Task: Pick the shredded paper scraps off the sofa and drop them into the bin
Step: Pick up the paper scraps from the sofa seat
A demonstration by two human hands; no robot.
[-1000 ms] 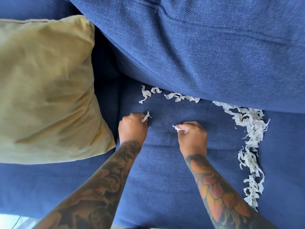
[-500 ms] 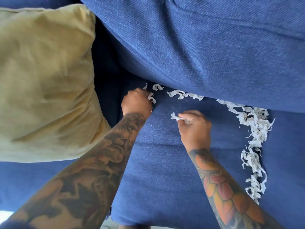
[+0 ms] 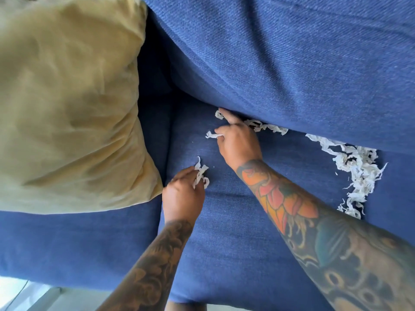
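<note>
1. Left hand (image 3: 183,199) is back toward the near side of the seat cushion (image 3: 224,243) w/ a wad of scraps (image 3: 200,175) in its grip. Half a sec ago it was up at the far crease, so that pick is done.
2. Right hand (image 3: 239,144) has gone the other way, out to the crease under the back cushion (image 3: 292,63). One strip (image 3: 212,135) is pinched between thumb and finger, while the index stretches toward a small curl (image 3: 219,114) at the crease, touching or nearly.
3. So both grips are closed on paper; neither is empty.
4. Still on the sofa: a short run of scraps (image 3: 268,127) along the crease just right of the right hand, and the big trail (image 3: 352,167) curving toward the near edge on the right.
5. Yellow pillow (image 3: 67,104) sits left, no scraps visible on it.
6. Bin isn't in shot. Nothing dropped yet by the look of it; my read is early-to-mid, w/ the bulk still to collect.
</note>
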